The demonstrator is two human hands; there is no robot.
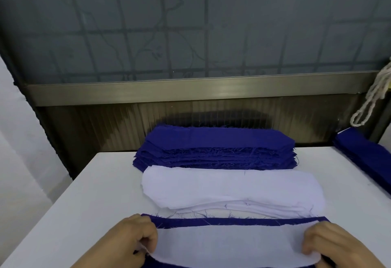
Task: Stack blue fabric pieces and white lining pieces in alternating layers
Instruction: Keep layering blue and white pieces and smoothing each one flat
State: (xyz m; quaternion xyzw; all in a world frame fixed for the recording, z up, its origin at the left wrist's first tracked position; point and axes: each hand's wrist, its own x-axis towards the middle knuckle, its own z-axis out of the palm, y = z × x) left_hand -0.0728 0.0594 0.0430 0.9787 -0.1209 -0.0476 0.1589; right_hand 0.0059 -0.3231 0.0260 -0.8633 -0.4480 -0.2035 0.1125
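A white lining piece (228, 244) lies on a blue fabric piece (232, 222) at the table's near edge. My left hand (133, 240) pinches the lining's left end, fingers curled. At the lining's right end my right hand (336, 246) grips it the same way. Behind them sits a pile of white lining pieces (230, 187). Farther back rests a thick stack of blue fabric pieces (218, 147) with frayed edges.
The white table (88, 200) ends at a dark ribbed wall panel behind the stacks. Another pile of blue fabric (366, 153) lies at the table's right edge. A loop of pale cord (372, 98) hangs at the right. White cloth hangs at the left.
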